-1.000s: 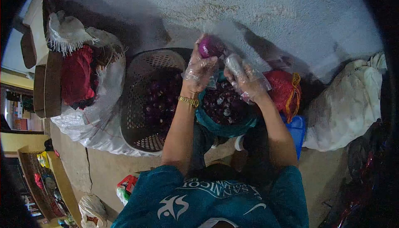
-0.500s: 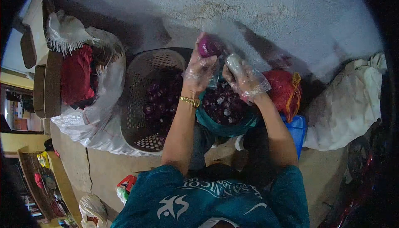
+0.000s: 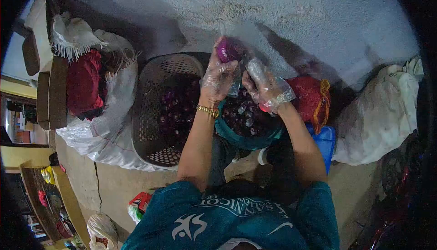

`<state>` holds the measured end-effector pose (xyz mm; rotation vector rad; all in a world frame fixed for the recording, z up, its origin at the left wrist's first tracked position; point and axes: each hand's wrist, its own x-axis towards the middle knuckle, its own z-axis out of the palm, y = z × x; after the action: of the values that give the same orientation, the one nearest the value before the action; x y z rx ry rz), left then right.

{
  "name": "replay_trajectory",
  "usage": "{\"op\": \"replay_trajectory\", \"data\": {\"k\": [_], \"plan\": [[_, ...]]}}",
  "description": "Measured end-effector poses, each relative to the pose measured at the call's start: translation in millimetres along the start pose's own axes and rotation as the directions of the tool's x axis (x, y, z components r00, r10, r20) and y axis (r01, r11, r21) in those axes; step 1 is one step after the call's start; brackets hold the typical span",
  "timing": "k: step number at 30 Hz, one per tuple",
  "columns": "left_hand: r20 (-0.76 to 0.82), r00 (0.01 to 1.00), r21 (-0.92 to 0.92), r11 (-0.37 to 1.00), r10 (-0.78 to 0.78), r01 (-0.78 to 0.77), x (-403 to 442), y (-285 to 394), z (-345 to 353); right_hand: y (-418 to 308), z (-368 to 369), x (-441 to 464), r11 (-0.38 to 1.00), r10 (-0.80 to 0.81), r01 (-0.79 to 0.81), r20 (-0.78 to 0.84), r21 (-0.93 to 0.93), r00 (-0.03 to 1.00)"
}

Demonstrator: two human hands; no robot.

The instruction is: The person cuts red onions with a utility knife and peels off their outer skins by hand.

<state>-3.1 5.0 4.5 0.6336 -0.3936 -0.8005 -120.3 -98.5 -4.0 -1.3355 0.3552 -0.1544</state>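
A shiny purple onion (image 3: 228, 51) sits in my left hand (image 3: 217, 78), whose fingers wrap round it in a clear plastic glove. My right hand (image 3: 267, 87), also gloved in clear plastic, is closed just to the right of the onion; a bit of red shows at its palm, and what it grips cannot be made out. Below both hands is a teal container (image 3: 248, 142) holding many dark purple onions (image 3: 249, 119). To the left, a perforated basket (image 3: 169, 62) holds more purple onions (image 3: 178, 106).
A white woven sack (image 3: 107, 138) with red mesh (image 3: 84, 84) and a cardboard box (image 3: 51, 93) stand at left. At right are a red mesh bag (image 3: 306, 96), a blue container (image 3: 324, 144) and a large white sack (image 3: 375, 113). A rough wall (image 3: 291, 8) rises ahead.
My right hand has shifted and turned slightly beside the onion, and red now shows at its palm. My left hand keeps its hold on the onion in nearly the same place.
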Motion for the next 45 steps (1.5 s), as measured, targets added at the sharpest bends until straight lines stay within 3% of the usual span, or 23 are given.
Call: {"op": "replay_trajectory", "data": {"k": [5, 9, 11, 12, 13, 14, 15, 17, 21, 23, 24, 26, 30, 32, 35, 38, 42, 44, 45], "plan": [[0.056, 0.998, 0.032, 0.999, 0.006, -0.007, 4.5, -2.1, -6.3, 6.5, -7.6, 1.2, 0.998, -0.06, 0.06, 0.096, 0.003, 0.994], [0.027, 1.0, 0.023, 1.0, 0.004, -0.005, 0.5, 0.3, -2.3, -0.1, -2.8, -2.3, 0.998, -0.062, 0.059, 0.066, 0.037, 0.996], [0.043, 0.999, 0.032, 0.999, 0.002, -0.003, 2.1, -0.4, -5.0, 6.1, -7.7, -1.0, 0.976, -0.217, 0.217, 0.023, -0.021, 0.976], [0.043, 0.999, 0.031, 0.999, 0.004, -0.005, 1.7, 0.0, -4.6, 4.5, -10.1, -1.5, 0.976, -0.218, 0.218, 0.025, -0.022, 0.976], [0.047, 0.999, 0.055, 0.998, -0.02, 0.017, 0.6, 0.4, -4.3, 2.3, -12.7, -2.5, 0.861, -0.399, 0.369, -0.017, -0.35, 0.917], [0.049, 0.998, 0.078, 0.996, -0.044, 0.041, -0.3, 0.7, -4.5, 1.5, -15.4, -3.2, 0.629, -0.569, 0.441, 0.007, -0.64, 0.822], [0.048, 0.998, 0.078, 0.996, -0.043, 0.039, -0.1, 0.1, -7.1, 6.5, -19.6, -2.4, 0.629, -0.568, 0.441, 0.009, -0.64, 0.823], [0.047, 0.996, 0.117, 0.991, -0.072, 0.066, 1.3, -2.8, -12.9, 19.6, -27.7, 0.5, 0.759, -0.523, 0.449, -0.03, -0.472, 0.852], [0.026, 0.998, 0.115, 0.992, -0.054, 0.051, 3.0, -4.6, -8.3, 5.2, -27.2, -2.1, 0.708, -0.602, 0.525, -0.016, -0.472, 0.798], [0.015, 0.999, 0.161, 0.986, -0.033, 0.03, 3.9, -6.9, -8.4, -5.4, -27.2, -5.8, 0.373, -0.675, 0.512, 0.153, -0.774, 0.722], [0.015, 0.999, 0.162, 0.986, -0.033, 0.03, 3.2, -6.1, -8.2, -11.6, -23.7, -8.1, 0.373, -0.675, 0.512, 0.152, -0.774, 0.722], [-0.022, 0.995, 0.176, 0.979, -0.095, 0.098, 1.5, -4.3, -8.0, -20.3, -14.1, -11.6, 0.568, -0.631, 0.473, 0.013, -0.674, 0.776], [0.092, 0.993, 0.128, 0.99, -0.078, 0.066, 3.6, -1.5, 0.1, -10.4, -20.4, -5.6, 0.566, -0.648, 0.493, 0.013, -0.661, 0.761], [0.092, 0.993, 0.178, 0.982, -0.075, 0.058, 6.1, -6.4, -9.1, -28.5, -12.3, -12.9, 0.64, -0.578, 0.478, 0.033, -0.601, 0.815], [0.123, 0.991, 0.213, 0.977, -0.049, 0.022, 5.6, -4.3, -4.2, -36.6, -9.2, -18.4, 0.618, -0.502, 0.383, 0.03, -0.686, 0.864], [0.073, 0.996, 0.285, 0.958, -0.056, 0.033, 7.9, -7.7, -14.5, -28.4, -9.7, -12.4, 0.612, -0.609, 0.527, 0.074, -0.59, 0.79], [0.101, 0.994, 0.252, 0.968, -0.039, 0.012, 6.9, -5.2, -9.0, -14.7, -18.1, -8.3, 0.564, -0.582, 0.466, 0.072, -0.682, 0.81], [0.121, 0.991, 0.254, 0.967, -0.055, 0.023, 11.3, -9.0, -19.1, 5.7, -29.0, 0.4, 0.076, -0.788, 0.563, 0.297, -0.823, 0.54], [0.121, 0.991, 0.254, 0.967, -0.055, 0.023, 10.1, -7.2, -14.3, 6.5, -30.4, -0.2, 0.075, -0.788, 0.563, 0.297, -0.823, 0.54]]}}
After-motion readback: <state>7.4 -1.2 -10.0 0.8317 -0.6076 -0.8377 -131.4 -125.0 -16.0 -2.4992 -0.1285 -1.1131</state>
